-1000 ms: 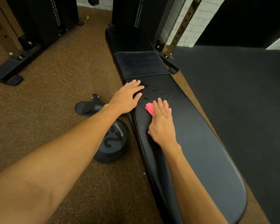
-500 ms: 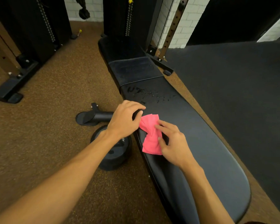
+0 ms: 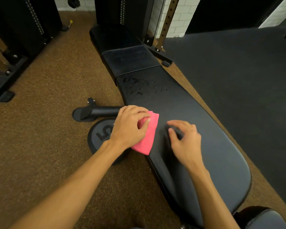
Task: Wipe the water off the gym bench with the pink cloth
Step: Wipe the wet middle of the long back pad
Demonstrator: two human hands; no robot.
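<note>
Your left hand grips the folded pink cloth at the left edge of the long black padded bench. Your right hand is relaxed and empty beside it. Lay the cloth flat, then push it with even pressure through the water drops farther along.

— What lies on the gym bench?
— A pink cloth, folded, at the left edge of the long pad. Water drops sit farther along, near the seam.
— And on the floor?
— A weight plate lies flat, just left of the bench.
</note>
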